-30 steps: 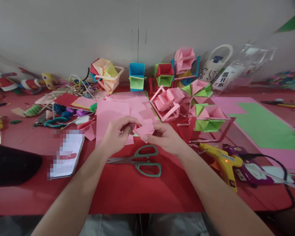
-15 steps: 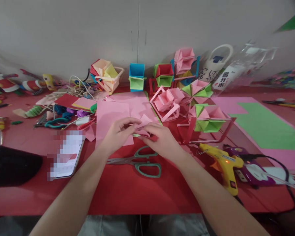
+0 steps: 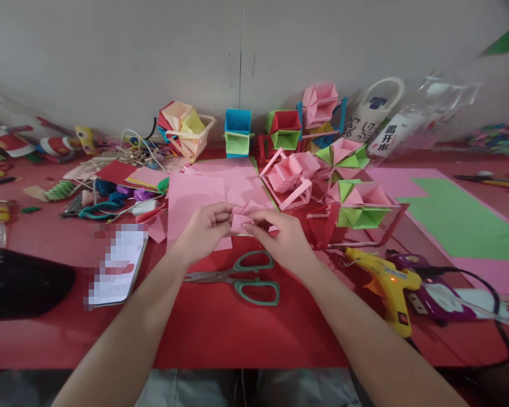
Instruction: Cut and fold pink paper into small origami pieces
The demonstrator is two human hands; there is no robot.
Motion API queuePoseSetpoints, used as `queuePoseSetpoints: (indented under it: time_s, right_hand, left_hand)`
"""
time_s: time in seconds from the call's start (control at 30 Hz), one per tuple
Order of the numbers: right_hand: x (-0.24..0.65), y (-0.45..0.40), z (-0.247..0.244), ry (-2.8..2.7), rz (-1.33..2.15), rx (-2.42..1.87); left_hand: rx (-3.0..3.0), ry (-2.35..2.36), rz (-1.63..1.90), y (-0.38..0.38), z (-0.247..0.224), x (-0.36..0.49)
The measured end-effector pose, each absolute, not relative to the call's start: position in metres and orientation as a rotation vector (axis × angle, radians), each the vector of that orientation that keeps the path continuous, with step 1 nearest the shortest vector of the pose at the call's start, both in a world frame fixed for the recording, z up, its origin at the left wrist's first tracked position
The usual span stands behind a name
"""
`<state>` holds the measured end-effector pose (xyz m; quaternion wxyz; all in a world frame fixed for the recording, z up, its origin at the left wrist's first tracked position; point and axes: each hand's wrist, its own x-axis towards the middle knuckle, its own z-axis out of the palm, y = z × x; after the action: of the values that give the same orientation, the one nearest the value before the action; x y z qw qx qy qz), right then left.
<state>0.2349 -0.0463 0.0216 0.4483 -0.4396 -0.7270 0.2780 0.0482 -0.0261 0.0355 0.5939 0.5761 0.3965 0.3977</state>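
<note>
Between my two hands is a small folded piece of pink paper (image 3: 241, 223), held over larger pink sheets (image 3: 195, 195). My left hand (image 3: 207, 230) pinches its left side with the fingers closed. My right hand (image 3: 282, 236) grips the right side, thumb in front and fingers behind. Some of the folds are hidden by the fingers. Just below the hands, scissors (image 3: 241, 277) with green handles lie on the red table, blades pointing left.
Folded paper wheels on frames, such as a pink one (image 3: 290, 172) and a green-pink one (image 3: 362, 209), stand behind. A yellow glue gun (image 3: 392, 282) lies at right, near a green sheet (image 3: 466, 215). At left are a phone (image 3: 119, 265) and a black cylinder (image 3: 25, 282).
The folded pink paper has been turned in my fingers, so a flat pink face now shows toward me. My right thumb has shifted onto its front. The view moved slightly.
</note>
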Motion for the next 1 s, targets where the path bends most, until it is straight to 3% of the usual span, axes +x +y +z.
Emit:
queuePoseSetpoints:
  time_s: [1.0]
  right_hand:
    - [0.2301,-0.0467,0.0173,-1.657,0.475,-1.118]
  left_hand:
    - [1.199,0.877,0.859,-0.0306,0.0272,0.0529]
